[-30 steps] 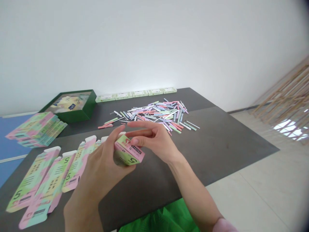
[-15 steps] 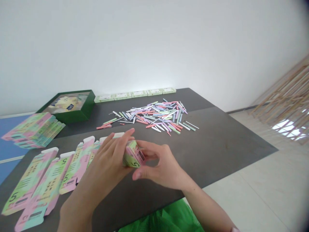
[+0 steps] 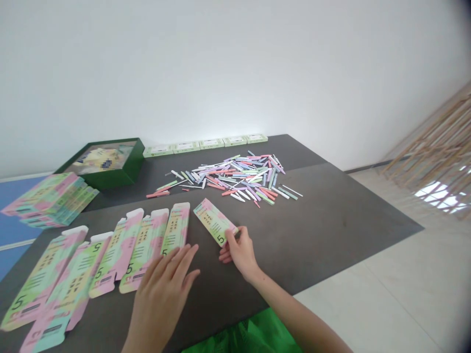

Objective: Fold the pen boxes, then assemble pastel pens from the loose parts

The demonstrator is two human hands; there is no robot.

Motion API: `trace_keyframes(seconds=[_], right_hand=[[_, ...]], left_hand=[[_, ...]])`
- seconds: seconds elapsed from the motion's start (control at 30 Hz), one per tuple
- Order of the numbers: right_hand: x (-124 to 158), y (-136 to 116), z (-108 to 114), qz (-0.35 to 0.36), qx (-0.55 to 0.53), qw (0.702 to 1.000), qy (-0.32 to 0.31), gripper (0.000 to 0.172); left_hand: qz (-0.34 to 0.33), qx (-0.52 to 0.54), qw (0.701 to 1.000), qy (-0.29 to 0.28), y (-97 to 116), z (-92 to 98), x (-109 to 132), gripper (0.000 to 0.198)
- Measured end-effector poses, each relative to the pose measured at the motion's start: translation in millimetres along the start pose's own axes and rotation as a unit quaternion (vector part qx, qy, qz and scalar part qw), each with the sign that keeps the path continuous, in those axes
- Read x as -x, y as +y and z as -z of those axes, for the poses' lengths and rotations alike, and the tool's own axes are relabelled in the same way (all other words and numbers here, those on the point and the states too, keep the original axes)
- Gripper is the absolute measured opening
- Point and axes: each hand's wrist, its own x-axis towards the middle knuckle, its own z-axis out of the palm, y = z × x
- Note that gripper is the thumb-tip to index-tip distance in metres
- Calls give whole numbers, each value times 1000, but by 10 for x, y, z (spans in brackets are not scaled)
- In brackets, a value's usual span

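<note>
A folded pink-and-green carton [image 3: 214, 221] with a "5" printed on it lies flat on the dark table [image 3: 331, 215]. My right hand [image 3: 237, 252] pinches its near end, fingers curled. My left hand [image 3: 165, 287] rests flat on the table with fingers stretched out, its tips touching the near end of a flat unfolded carton [image 3: 175, 229]. That carton is the rightmost of a row of several flat cartons [image 3: 73, 274] spread to the left.
A heap of pastel sticks [image 3: 239, 176] lies at mid-table. Small green-white boxes [image 3: 206, 143] line the far edge. A dark green box [image 3: 105, 162] and a stack of flat cartons [image 3: 47, 198] sit at the left. Wooden slats [image 3: 437, 147] stand at right.
Both hands held the assembled carton above the table; now it lies on the table under my right hand, and my left hand has let go and dropped flat beside the row.
</note>
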Motion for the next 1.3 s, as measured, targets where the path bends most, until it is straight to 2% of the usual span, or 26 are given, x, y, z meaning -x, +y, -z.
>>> trace_keyframes(seconds=[0.07,0.13,0.27,0.4,0.47,0.53,0.6,0.73,0.9,1.0,1.07,1.13,1.2,1.3], right_hand=[[42,48,-34,19,95,995,-9,21],[88,40,-28,49,198,979,-9,23],[167,-39,59,85,362,928,-3,37],[195,-172,143,152,448,880,-30,46],[158,-247,130,225,467,853,-61,41],[77,-292,65,287,482,823,-86,53],[-25,-291,-38,309,501,803,-97,61],[-160,-215,-199,306,527,790,-75,52],[-78,-237,-205,351,521,776,-56,52],[31,-338,-267,425,501,748,-95,49],[69,-399,-362,467,486,727,-133,47],[48,-425,-469,478,488,710,-173,55],[-27,-412,-555,469,502,696,-208,72],[-165,-364,-620,467,514,682,-231,84]], left_hand=[[35,5,999,-7,70,-123,170,38],[64,16,998,-24,139,-237,228,38],[89,26,995,-44,232,-426,159,39],[93,25,995,-34,258,-504,180,35],[86,31,996,-24,241,-483,253,33],[91,33,995,-13,201,-441,333,34],[113,22,993,-8,141,-406,398,42],[140,-3,990,-21,31,-422,472,49],[136,2,990,-27,26,-508,518,44],[139,5,990,-4,91,-488,547,46],[145,8,989,22,146,-430,578,54],[148,11,988,41,198,-349,628,63],[149,29,987,50,239,-271,698,67],[152,72,985,45,269,-207,814,59]])
